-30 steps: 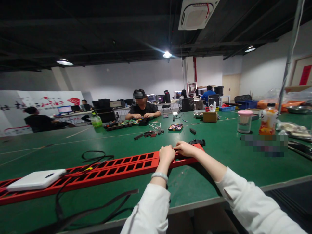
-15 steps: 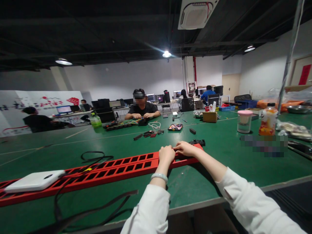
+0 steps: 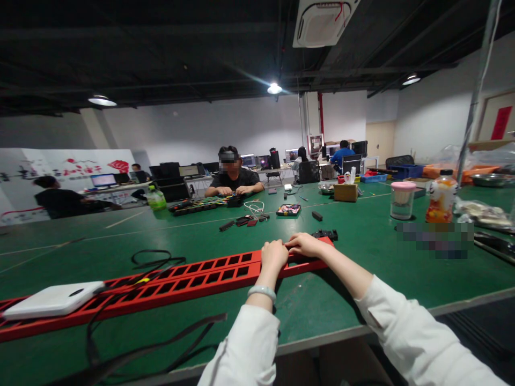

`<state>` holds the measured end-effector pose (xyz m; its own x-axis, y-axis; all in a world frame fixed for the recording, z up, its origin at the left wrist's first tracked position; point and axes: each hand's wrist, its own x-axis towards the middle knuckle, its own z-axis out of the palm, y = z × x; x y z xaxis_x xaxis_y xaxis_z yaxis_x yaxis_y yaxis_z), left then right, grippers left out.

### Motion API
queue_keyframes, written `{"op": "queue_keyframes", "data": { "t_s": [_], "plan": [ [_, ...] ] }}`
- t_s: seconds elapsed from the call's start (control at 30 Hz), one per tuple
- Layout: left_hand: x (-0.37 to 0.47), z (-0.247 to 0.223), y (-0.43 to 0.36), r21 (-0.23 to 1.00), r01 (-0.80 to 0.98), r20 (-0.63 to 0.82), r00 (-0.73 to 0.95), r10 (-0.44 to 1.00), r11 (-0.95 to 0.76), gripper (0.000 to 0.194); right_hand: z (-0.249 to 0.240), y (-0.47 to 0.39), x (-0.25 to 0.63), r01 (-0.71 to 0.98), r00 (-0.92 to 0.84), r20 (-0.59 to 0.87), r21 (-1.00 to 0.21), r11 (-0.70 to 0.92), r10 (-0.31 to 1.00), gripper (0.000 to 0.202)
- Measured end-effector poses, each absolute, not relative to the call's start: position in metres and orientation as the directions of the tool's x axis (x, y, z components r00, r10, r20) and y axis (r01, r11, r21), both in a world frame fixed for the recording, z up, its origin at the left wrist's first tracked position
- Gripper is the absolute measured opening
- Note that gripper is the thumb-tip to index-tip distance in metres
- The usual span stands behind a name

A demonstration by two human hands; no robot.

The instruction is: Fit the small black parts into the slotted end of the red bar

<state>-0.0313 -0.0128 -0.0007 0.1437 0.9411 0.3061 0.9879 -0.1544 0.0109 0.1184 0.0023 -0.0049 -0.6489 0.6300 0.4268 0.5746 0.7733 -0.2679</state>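
A long red slotted frame (image 3: pixel 161 297) stretches across the green table from the left edge to beneath my hands. My left hand (image 3: pixel 274 256) is closed over its right part, knuckles up, with the fingertips hidden behind. Close beside it, my right hand (image 3: pixel 306 245) reaches in from the right, its fingers bent and pinched together where the two hands meet. Whatever lies between those fingers is too small and covered to name. A black fitting (image 3: pixel 326 235) shows at the frame's right end, just beyond my right hand.
A white box (image 3: pixel 56 300) with a black cable (image 3: pixel 98 316) rests on the frame's left. Across the table (image 3: pixel 341 292), a person (image 3: pixel 234 177) handles a part with coloured wires. A pink-lidded cup (image 3: pixel 402 201) and a juice bottle (image 3: pixel 441 197) stand at right.
The whole view has shifted very slightly. Both hands keep the same place on the red frame, with no clear movement of the fingers.
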Motion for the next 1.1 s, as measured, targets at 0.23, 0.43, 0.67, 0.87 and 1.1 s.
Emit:
{"op": "queue_keyframes", "data": {
  "t_s": [0.23, 0.43, 0.67, 0.87, 1.1],
  "plan": [
    [-0.032, 0.000, -0.012, 0.016, 0.988, 0.289, 0.140, 0.947, -0.151, 0.030, -0.003, 0.004, 0.120, 0.568, -0.672, 0.399, -0.263, 0.780, 0.624, 0.030],
    [-0.031, -0.001, -0.012, 0.020, 0.989, 0.280, 0.136, 0.950, -0.148, 0.031, 0.002, 0.004, 0.120, 0.567, -0.699, 0.374, -0.228, 0.792, 0.609, 0.033],
    [-0.031, 0.000, -0.010, -0.001, 0.992, 0.286, 0.125, 0.950, -0.130, 0.028, 0.007, -0.001, 0.115, 0.604, -0.703, 0.346, -0.170, 0.779, 0.621, 0.029],
    [-0.033, 0.004, -0.006, -0.006, 0.987, 0.223, 0.157, 0.962, -0.160, 0.031, 0.001, 0.000, 0.117, 0.578, -0.702, 0.391, -0.175, 0.797, 0.596, 0.028],
    [-0.047, 0.009, 0.001, 0.046, 0.949, 0.151, 0.302, 0.941, -0.312, 0.031, -0.005, -0.003, 0.110, 0.707, -0.582, 0.391, -0.190, 0.682, 0.713, 0.024]
  ]
}}
